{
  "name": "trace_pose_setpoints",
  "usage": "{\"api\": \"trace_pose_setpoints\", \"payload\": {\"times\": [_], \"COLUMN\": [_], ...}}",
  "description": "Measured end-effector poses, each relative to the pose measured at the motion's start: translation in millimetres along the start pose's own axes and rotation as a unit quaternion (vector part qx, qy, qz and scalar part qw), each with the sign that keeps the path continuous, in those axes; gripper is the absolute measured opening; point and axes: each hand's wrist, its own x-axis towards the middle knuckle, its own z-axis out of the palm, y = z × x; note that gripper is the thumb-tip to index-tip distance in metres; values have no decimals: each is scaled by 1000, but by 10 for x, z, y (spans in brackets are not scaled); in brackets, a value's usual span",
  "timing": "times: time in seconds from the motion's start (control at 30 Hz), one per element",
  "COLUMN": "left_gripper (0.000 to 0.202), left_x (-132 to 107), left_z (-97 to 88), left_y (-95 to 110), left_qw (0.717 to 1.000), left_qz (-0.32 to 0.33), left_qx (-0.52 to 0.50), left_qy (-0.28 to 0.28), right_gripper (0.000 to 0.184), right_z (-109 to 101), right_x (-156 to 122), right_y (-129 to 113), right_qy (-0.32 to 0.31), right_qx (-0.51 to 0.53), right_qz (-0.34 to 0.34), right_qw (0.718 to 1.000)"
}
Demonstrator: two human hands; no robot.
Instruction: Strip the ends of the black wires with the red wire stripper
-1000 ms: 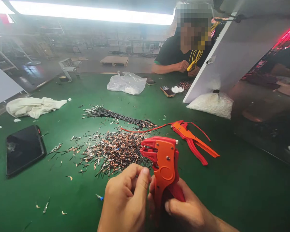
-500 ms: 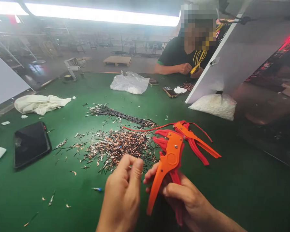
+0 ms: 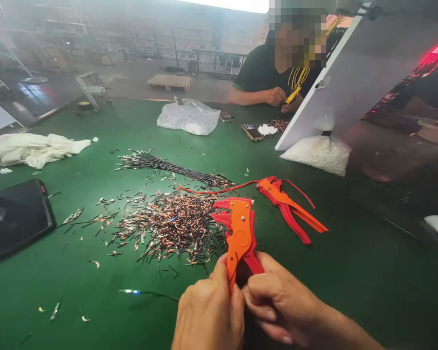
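Note:
An orange and red wire stripper [image 3: 240, 236] is held up in front of me, its red jaws pointing left. My right hand [image 3: 277, 296] is wrapped round its red handle. My left hand [image 3: 208, 311] is closed about the lower end of the orange handle, thumb in front. A thin black wire with a blue and silver end [image 3: 131, 291] runs up to my left hand; whether the fingers hold it is hidden. Behind the tool lies a heap of cut wire scraps [image 3: 175, 223], dark and copper-coloured. A bundle of black wires [image 3: 168, 167] lies beyond it.
A second wire stripper [image 3: 288, 206] lies to the right, near a thin red strip [image 3: 204, 192]. At left are a black phone [image 3: 18, 218] and a white cloth [image 3: 36, 149]. Plastic bags [image 3: 188, 116] and a white panel [image 3: 321, 92] stand farther back. A co-worker [image 3: 259, 78] handles yellow wires.
My left hand has moved right onto the orange handle, and the stripper's handles have come closer together. The view has turned slightly right. More of the black wire shows at lower left.

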Motion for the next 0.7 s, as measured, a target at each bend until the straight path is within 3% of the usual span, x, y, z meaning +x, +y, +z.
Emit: {"api": "trace_pose_setpoints", "payload": {"times": [0.13,0.23,0.33,0.4,0.5,0.7], "left_gripper": [45,33,25,27,36,40], "left_x": [14,30,33,27,8,-18], "left_z": [-44,-69,-16,44,119,194], "left_y": [71,102,100,73,2,-31], "left_qw": [1000,999,995,990,995,999], "left_qz": [1,-2,29,43,33,12], "left_qx": [-14,-27,-99,-134,-89,31], "left_qy": [-11,17,0,-5,-3,-6], "right_gripper": [34,24,30,36,44,55], "right_z": [-70,-56,-22,-11,-22,-117], "right_x": [-34,-43,-50,-52,-48,-48], "right_y": [-12,-18,-39,-54,-65,-71], "right_qy": [-27,15,59,18,-27,30], "right_qx": [5,20,29,46,47,-43], "right_qz": [21,-76,-184,-159,-94,-66], "right_qw": [999,997,981,986,994,996]}}
